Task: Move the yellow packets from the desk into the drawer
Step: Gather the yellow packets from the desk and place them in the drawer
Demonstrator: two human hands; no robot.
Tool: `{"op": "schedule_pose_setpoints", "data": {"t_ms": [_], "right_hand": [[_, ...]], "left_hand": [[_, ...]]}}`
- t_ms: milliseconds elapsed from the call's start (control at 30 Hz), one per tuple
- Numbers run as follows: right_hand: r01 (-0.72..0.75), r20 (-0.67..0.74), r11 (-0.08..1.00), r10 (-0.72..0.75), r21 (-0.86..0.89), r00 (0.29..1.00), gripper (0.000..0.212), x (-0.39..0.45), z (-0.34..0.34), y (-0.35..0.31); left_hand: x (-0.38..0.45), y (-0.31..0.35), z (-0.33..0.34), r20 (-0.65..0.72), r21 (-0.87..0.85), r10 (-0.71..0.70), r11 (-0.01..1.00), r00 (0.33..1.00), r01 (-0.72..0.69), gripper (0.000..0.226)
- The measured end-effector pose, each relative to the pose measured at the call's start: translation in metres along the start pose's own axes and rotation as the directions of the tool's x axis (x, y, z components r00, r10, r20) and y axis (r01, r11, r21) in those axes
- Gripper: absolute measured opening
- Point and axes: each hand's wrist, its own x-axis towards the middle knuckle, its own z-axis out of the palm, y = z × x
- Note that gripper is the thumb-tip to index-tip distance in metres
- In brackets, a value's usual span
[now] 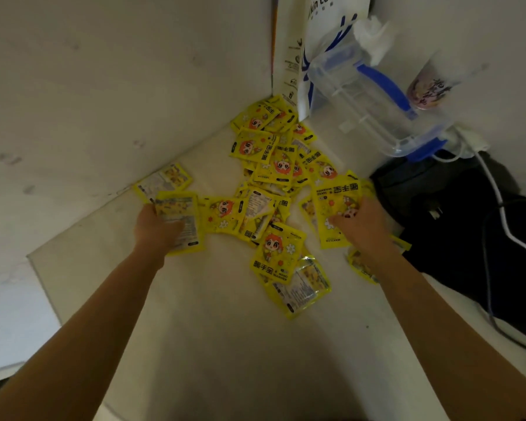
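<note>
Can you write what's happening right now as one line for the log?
left hand: grips yellow packet | right hand: grips packet | pile: on desk | drawer: unseen

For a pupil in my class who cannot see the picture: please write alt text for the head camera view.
Two bare hands gather yellow packets scattered in a desk corner: the left hand holds one packet, the right hand grips another. A clear plastic container, a white paper bag and a black bag lie to the right.
</note>
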Motion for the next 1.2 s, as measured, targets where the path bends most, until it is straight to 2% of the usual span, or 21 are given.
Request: {"op": "schedule_pose_setpoints", "data": {"t_ms": [167, 300, 400, 500, 733, 933, 1100, 1200], "right_hand": [[-0.030, 0.049, 0.992, 0.024, 0.123, 0.998, 0.042, -0.043, -0.003, 0.026], [-0.100, 0.092, 0.971, 0.081, 0.217, 0.992, 0.043, -0.078, -0.004, 0.051], [-0.125, 0.074, 0.972, 0.113, 0.198, 0.991, 0.048, -0.102, 0.001, 0.070], [-0.186, 0.067, 0.964, 0.176, 0.188, 0.982, 0.043, -0.130, 0.006, 0.085], [-0.240, 0.008, 0.954, 0.243, 0.179, 0.970, 0.047, -0.200, 0.035, 0.109], [-0.305, -0.082, 0.911, 0.339, 0.277, 0.937, 0.050, -0.280, 0.074, 0.127], [-0.341, -0.115, 0.841, 0.421, 0.420, 0.900, 0.030, -0.344, 0.097, 0.144], [-0.342, -0.154, 0.817, 0.455, 0.464, 0.877, 0.027, -0.381, 0.102, 0.155]], "left_hand": [[-0.062, -0.030, -0.011, 0.048, -0.192, -0.063, 0.979, 0.997, 0.071, 0.039], [-0.112, -0.053, -0.008, 0.106, -0.291, -0.083, 0.950, 0.991, 0.111, 0.032], [-0.140, -0.069, -0.003, 0.152, -0.340, -0.076, 0.932, 0.985, 0.125, 0.026], [-0.163, -0.086, -0.001, 0.215, -0.382, -0.062, 0.913, 0.975, 0.142, 0.029], [-0.190, -0.122, -0.017, 0.394, -0.332, 0.001, 0.933, 0.919, 0.141, 0.029], [-0.195, -0.160, -0.054, 0.506, -0.232, 0.080, 0.972, 0.859, 0.046, 0.027], [-0.202, -0.184, -0.080, 0.543, -0.145, 0.086, 0.989, 0.835, -0.007, 0.026], [-0.214, -0.192, -0.087, 0.595, -0.107, 0.104, 0.993, 0.797, -0.049, 0.029]]}}
